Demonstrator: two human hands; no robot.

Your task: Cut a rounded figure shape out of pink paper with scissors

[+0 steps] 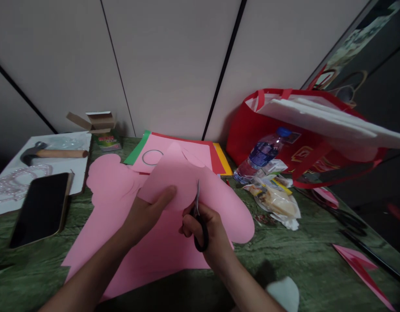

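Observation:
My left hand pinches a sheet of pink paper by its near left edge, thumb on top and fingers hidden beneath. My right hand is closed round the black handles of a pair of scissors. The scissors' blade points away from me and lies against the pink sheet, near its right part. More pink paper spreads under both hands, with a scalloped cut edge at its far left. A long rounded pink flap reaches out to the right of the scissors.
A hammer, a phone and a small open box stand left. Coloured sheets lie behind the work. On the right are a water bottle, a wrapped snack, a red bag and pink scraps.

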